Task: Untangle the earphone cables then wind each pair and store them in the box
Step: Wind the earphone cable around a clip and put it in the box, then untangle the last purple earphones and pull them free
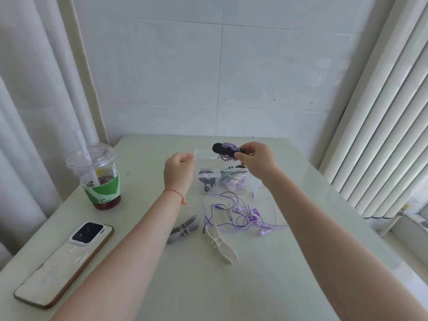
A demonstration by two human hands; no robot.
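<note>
Right hand [257, 162] pinches a wound purple bundle [225, 151] over the clear box [208, 156]; left hand [179, 170] holds its lid. Next, drop it inside.

Loose earphones [245, 216] before box [252, 181], between clips [185, 228].

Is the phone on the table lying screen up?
No, the phone lies face down on the table, its camera block and back cover showing.

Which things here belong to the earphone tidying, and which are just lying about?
Job: wound earphones in right hand; clear box, lid held by left hand; tangled purple earphones; grey clip; white clip.
Lying about: phone; drink cup.
</note>
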